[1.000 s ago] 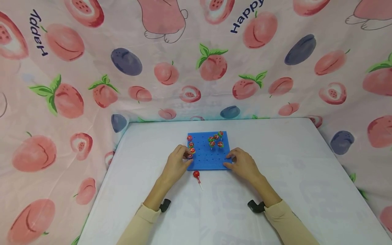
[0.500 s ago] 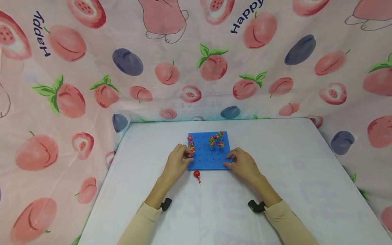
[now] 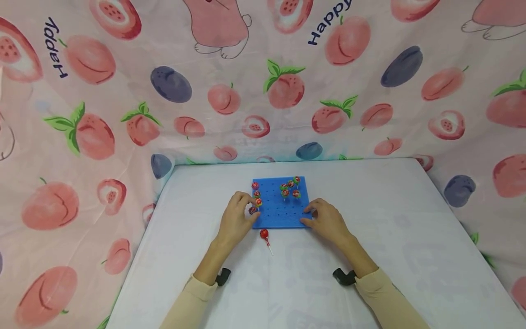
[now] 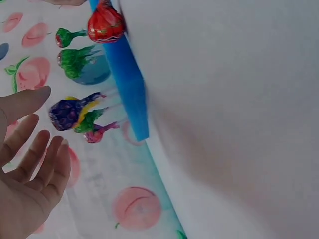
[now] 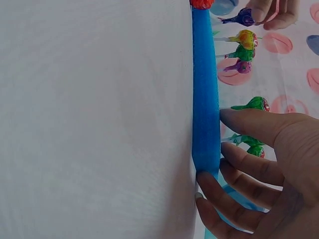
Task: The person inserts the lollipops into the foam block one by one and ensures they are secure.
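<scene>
A blue pegboard [image 3: 273, 220] with rows of holes lies on the table. My left hand [image 3: 236, 217] is at its left side, fingers spread around a purple-wrapped lollipop [image 4: 65, 114] that stands in the board. In the left wrist view a gap shows between the fingertips and that lollipop. Behind it a yellow-wrapped lollipop [image 5: 245, 39], a green one and a pink one [image 3: 255, 185] line the left edge. My right hand [image 3: 326, 220] rests on the board's right front corner, thumb and fingertips touching it with fingers loosely bent.
A red lollipop [image 3: 264, 234] lies on the white table [image 3: 287, 283] just in front of the board. Several green-and-red lollipops [image 3: 285, 193] stand in the board's back right part. A fruit-print cloth [image 3: 246, 73] hangs behind and beside the table.
My left hand's fingers have parted slightly around the purple lollipop, which leans a little further left than half a second ago. The right hand and the board stay where they were.
</scene>
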Demonstrator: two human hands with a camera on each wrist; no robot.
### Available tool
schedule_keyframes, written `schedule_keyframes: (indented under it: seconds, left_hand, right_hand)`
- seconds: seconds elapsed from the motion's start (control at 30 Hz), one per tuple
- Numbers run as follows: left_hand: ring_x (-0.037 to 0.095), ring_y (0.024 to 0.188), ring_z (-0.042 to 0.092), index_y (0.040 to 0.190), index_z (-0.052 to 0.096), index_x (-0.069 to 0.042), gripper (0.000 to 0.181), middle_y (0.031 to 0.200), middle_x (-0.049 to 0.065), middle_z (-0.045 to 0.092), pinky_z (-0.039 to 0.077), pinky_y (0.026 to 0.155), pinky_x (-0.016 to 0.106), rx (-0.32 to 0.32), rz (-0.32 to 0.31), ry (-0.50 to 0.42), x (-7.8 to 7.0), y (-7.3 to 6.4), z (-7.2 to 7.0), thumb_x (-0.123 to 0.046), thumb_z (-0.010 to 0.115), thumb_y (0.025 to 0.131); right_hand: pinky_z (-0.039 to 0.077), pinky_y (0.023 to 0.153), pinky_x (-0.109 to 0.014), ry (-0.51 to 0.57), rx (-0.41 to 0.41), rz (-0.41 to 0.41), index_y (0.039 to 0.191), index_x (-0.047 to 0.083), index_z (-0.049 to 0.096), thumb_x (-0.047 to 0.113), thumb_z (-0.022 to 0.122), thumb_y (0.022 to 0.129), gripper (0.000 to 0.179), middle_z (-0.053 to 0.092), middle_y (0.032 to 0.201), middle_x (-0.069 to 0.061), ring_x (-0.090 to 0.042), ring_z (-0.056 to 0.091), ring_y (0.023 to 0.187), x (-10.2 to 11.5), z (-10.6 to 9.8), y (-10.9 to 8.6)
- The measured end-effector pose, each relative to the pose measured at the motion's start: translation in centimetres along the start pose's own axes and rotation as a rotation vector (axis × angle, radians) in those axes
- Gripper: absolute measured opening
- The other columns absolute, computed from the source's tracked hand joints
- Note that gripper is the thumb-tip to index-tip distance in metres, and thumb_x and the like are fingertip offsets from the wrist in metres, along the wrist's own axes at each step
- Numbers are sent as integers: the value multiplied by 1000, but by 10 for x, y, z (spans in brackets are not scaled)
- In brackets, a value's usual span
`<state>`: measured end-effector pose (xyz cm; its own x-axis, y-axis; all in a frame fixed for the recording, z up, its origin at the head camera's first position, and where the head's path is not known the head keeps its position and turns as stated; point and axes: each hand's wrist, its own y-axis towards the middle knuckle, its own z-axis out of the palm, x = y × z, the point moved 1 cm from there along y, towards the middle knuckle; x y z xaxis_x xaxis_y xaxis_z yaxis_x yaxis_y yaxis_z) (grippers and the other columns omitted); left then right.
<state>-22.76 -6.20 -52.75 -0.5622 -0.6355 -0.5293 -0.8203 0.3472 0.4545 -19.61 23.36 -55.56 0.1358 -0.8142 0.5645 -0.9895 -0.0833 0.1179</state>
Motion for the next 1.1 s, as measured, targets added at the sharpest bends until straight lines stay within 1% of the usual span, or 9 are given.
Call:
schedule_keyframes:
  seconds: [0.1,0.2,0.3,0.4,0.47,0.57,0.7,0.9,1.1]
  left_hand:
    - [19,102,60,106,69,-9,27,112,2,58,57,82,32,-17,15,-1,-5,-2,-4,-14,87,87]
    - [17,91,61,106,70,-9,23,106,0,59,55,74,26,6,21,-1,-13,-5,-9,-14,85,89]
    - [15,86,64,105,70,-10,20,101,-2,61,56,71,23,68,40,4,-22,-10,-13,-10,84,89]
    - [15,85,68,104,71,-12,19,100,-4,63,58,71,23,154,58,34,-30,-16,-14,-9,84,89]
    - [15,86,70,105,73,-10,18,102,-3,64,59,73,25,215,63,59,-35,-19,-14,-10,83,90]
    - [12,86,68,108,75,-9,17,106,-2,65,59,74,26,303,53,114,-39,-22,-10,-14,81,92]
    - [11,86,66,112,76,-9,20,111,0,67,59,73,25,382,44,179,-42,-27,-2,-19,78,95]
    - [13,88,69,116,75,-11,22,116,2,68,60,73,26,435,7,223,-43,-32,7,-23,75,98]
    - [13,83,65,117,74,-7,24,112,5,66,60,68,27,438,24,240,-43,-34,13,-21,75,97]
  right_hand:
    - [57,79,-40,3,0,-2,100,12,79,32,88,86,26,70,116,-6,-19,65,92,0,0,0]
    - [57,78,-40,2,-1,-2,101,12,79,32,88,86,26,70,116,-6,-19,65,92,1,-1,0]
    - [57,78,-40,0,0,2,101,12,79,32,88,86,27,70,116,-6,-20,65,92,2,-1,0]
    - [57,77,-40,-1,1,-2,101,11,79,31,88,86,27,70,115,-7,-21,65,92,2,-1,1]
    - [57,77,-40,-2,0,-3,101,11,79,31,88,86,27,70,115,-7,-22,65,92,2,-2,1]
    - [57,78,-40,0,0,-2,102,10,79,31,88,86,28,70,115,-7,-22,66,92,2,-1,1]
    - [57,79,-40,7,0,0,103,10,79,32,88,86,29,70,116,-7,-22,66,93,1,0,1]
    - [57,80,-41,8,11,3,103,10,79,32,87,87,28,70,116,-7,-22,66,94,2,-1,0]
    - [57,80,-41,9,12,14,103,11,79,30,88,87,27,70,115,-7,-22,65,93,3,-3,1]
